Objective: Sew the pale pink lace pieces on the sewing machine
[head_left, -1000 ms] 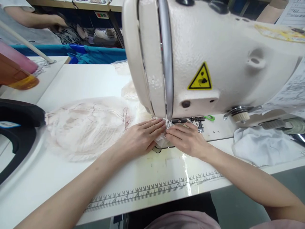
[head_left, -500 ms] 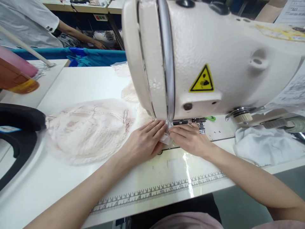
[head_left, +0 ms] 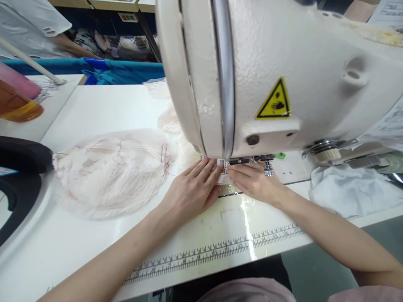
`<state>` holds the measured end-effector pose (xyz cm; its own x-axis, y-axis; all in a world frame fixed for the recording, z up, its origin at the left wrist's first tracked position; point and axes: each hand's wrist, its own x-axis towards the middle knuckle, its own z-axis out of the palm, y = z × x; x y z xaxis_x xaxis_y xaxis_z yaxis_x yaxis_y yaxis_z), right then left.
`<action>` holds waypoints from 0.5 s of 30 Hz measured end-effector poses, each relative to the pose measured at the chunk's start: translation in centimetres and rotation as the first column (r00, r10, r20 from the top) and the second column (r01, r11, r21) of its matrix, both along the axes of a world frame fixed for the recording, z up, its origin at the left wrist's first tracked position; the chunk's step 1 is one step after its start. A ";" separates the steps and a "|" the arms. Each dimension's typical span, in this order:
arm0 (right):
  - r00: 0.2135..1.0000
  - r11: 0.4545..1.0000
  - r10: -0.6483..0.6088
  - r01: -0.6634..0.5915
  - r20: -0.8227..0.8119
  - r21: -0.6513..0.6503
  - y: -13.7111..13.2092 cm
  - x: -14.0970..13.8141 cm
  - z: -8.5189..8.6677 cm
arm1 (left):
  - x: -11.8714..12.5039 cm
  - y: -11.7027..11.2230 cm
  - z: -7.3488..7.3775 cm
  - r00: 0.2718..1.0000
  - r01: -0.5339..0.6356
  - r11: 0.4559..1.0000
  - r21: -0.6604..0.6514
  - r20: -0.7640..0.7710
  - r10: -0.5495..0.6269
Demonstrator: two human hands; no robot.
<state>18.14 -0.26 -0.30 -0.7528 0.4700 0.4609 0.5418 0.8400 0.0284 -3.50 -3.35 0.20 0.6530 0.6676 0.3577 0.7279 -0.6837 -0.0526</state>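
Note:
Under the head of a white sewing machine (head_left: 201,75), a small piece of pale sheer lace fabric (head_left: 224,180) lies at the presser foot (head_left: 222,162). My left hand (head_left: 193,186) rests flat on the left side of this piece, fingers stretched forward and close together. On the other side of the foot, my right hand (head_left: 258,183) has its fingers bent and closed on the fabric's edge. The fingertips of both hands are partly hidden by the machine. More pale lace (head_left: 185,149) lies beyond my left hand.
A heap of sheer pale fabric (head_left: 110,176) lies on the left of the white table, near a black curved object (head_left: 25,167). White cloth (head_left: 349,191) sits at right. A ruler strip (head_left: 214,253) runs along the front edge. Beyond a blue cloth barrier (head_left: 132,72) is a person's arm (head_left: 74,45).
The lace has shifted at the foot, and less of it shows between my hands. My right hand has moved slightly right. The person's arm across the way has drawn back left.

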 end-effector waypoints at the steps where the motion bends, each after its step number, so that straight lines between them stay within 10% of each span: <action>1: 1.000 1.000 -0.005 0.005 -0.003 -0.012 0.0 0.0 0.0 | 0.0 0.0 0.0 1.000 -0.004 1.000 -0.009 0.004 0.004; 15: 0.994 0.993 -0.104 0.106 -0.045 0.044 0.2 -0.1 1.0 | 0.2 0.3 -0.1 0.999 -0.022 0.998 0.058 -0.022 0.023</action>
<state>18.03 -0.05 0.75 -0.6797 0.5230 0.5142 0.6286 0.7766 0.0411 -3.35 -3.05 0.07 0.6462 0.6612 0.3812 0.7414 -0.6624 -0.1079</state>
